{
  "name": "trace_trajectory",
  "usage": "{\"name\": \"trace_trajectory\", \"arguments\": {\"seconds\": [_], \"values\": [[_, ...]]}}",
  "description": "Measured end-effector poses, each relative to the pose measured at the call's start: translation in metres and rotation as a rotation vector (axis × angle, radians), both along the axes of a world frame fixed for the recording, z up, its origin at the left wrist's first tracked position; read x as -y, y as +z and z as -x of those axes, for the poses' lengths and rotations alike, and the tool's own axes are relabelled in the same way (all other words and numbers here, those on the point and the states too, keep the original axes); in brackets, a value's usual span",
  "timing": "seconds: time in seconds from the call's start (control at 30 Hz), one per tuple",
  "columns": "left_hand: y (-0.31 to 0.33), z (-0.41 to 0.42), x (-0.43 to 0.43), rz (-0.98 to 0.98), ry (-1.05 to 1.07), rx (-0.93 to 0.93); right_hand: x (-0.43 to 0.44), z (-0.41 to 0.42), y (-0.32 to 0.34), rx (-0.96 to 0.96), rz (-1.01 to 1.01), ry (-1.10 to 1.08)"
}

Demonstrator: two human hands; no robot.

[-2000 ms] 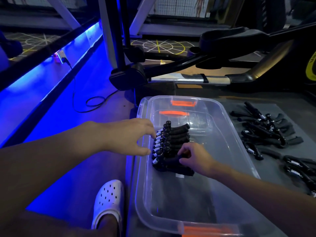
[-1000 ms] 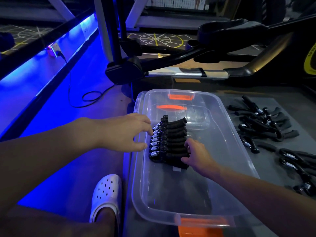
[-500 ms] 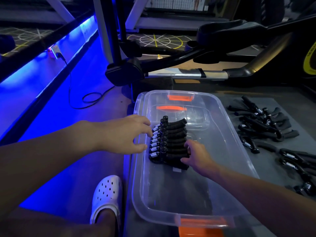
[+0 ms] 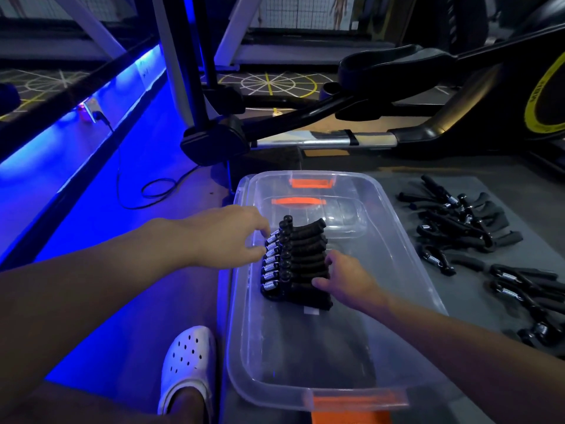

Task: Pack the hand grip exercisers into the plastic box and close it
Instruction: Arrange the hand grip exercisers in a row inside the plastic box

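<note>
Blue-lit gym floor [image 4: 128,228], grey mat [image 4: 477,289]

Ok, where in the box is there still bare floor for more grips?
Box: bare near half, from the packed row to the near orange latch, and the strip along the right wall. Crowded: the left side, with both hands on the row.

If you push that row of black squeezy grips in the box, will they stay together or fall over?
The row of grips would probably slide as a bunch, since they are packed side by side with a hand at each side. They look stiff, with metal springs. On the smooth plastic box floor they may slip easily, and one nudged alone might tip.
</note>
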State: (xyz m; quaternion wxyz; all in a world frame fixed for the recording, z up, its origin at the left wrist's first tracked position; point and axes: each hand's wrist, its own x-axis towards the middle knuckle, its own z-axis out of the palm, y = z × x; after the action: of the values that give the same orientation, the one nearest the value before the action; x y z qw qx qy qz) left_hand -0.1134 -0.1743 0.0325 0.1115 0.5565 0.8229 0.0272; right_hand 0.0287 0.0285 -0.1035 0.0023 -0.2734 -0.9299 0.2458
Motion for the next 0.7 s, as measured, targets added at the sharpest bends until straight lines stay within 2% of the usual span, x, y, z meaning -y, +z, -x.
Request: {"name": "trace_trajectory", "arguments": {"seconds": [0.2, 0.33, 0.4, 0.53, 0.7], "values": [[0.017, -0.013, -0.042, -0.136, 0.037, -0.013, -0.002, -0.011, 0.058, -0.248, 0.070, -0.074], [0.028, -0.042, -0.078, -0.214, 0.023, -0.051, -0.018, -0.037, 0.099, -0.494, -0.022, -0.166], [0.027, -0.059, -0.096, -0.239, -0.016, -0.038, -0.034, -0.057, 0.110, -0.545, -0.046, -0.240], [0.018, -0.094, -0.126, -0.255, -0.138, 0.023, -0.074, -0.107, 0.100, -0.501, -0.076, -0.400], [-0.001, -0.135, -0.155, -0.212, -0.330, -0.006, -0.124, -0.186, 0.048, -0.239, -0.034, -0.597]]}}
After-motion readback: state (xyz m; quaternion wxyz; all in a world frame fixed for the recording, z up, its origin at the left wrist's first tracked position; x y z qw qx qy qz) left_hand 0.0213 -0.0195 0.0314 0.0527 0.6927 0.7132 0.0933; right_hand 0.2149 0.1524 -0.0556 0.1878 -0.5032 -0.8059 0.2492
